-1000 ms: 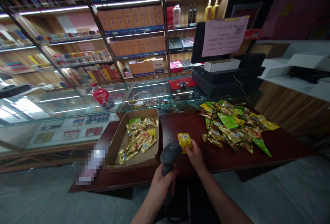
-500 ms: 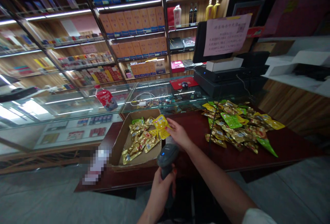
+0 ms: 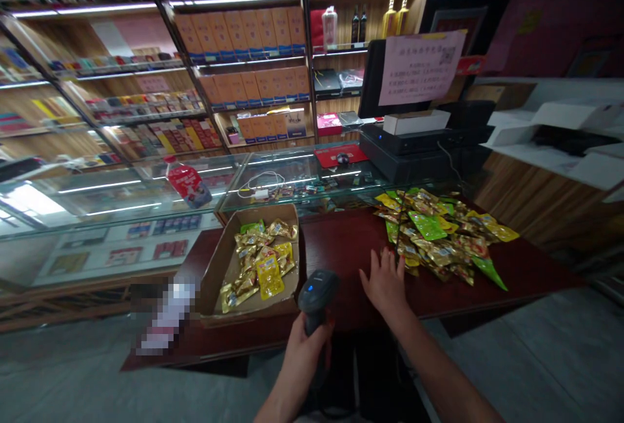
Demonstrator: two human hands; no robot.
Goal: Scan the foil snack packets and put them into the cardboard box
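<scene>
Left hand [image 3: 307, 342]: grip clamped on the scanner [image 3: 318, 288]. Right hand [image 3: 387, 284]: grip apart, fingers spread near the packet pile [image 3: 439, 241], right on the bench [image 3: 334, 241]; further packets [image 3: 270, 277] lie in the box [image 3: 289, 285], left. Pinching one packet singly by its edge would probably keep its print uncovered.

— Your left hand [image 3: 303, 348] hides much of the grip of the scanner [image 3: 319, 288].
— You can't tell whether your right hand [image 3: 386, 283] touches the packet pile [image 3: 439, 231], whose underside is buried.
— The bottom edge crops your forearms [image 3: 439, 371].
— And your pink sign [image 3: 422, 69] has lower lines too small to read.
</scene>
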